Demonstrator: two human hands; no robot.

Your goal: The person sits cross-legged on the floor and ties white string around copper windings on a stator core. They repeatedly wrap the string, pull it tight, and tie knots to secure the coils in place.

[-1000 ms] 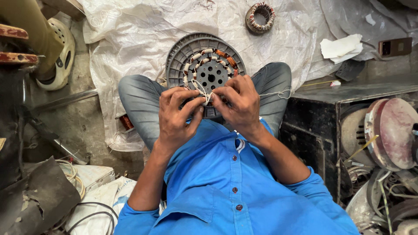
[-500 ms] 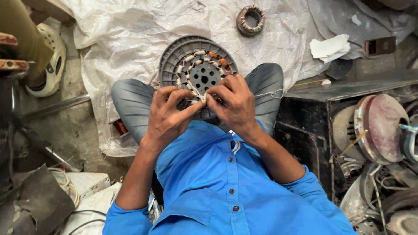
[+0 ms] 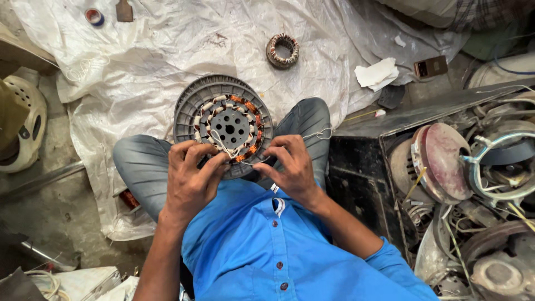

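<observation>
The big round motor part [image 3: 223,125] sits on my lap, leaning on my knees, just over the near edge of the white plastic sheet [image 3: 167,50] on the floor. I think it is heavy and hard, because it looks like metal and thick grey plastic. It will not bend. The best place to hold it is the grey ribbed rim, where there is nothing soft to hurt.

It looks like a grey wheel with a dark middle full of small holes. Around the middle is a ring of little coils. Some are orange copper wire and some are wrapped in white.

The coils look easy to hurt. The wire is thin and could scratch or snap, so I should not squeeze there.

A thin white string [image 3: 223,149] runs over the near side of the coils. It is soft and light, and it could slip.

My left hand [image 3: 192,178] is curled at the near rim, fingers pinched close on the string. My right hand [image 3: 290,167] is also curled narrow, pinching the string's other end by the rim.
</observation>
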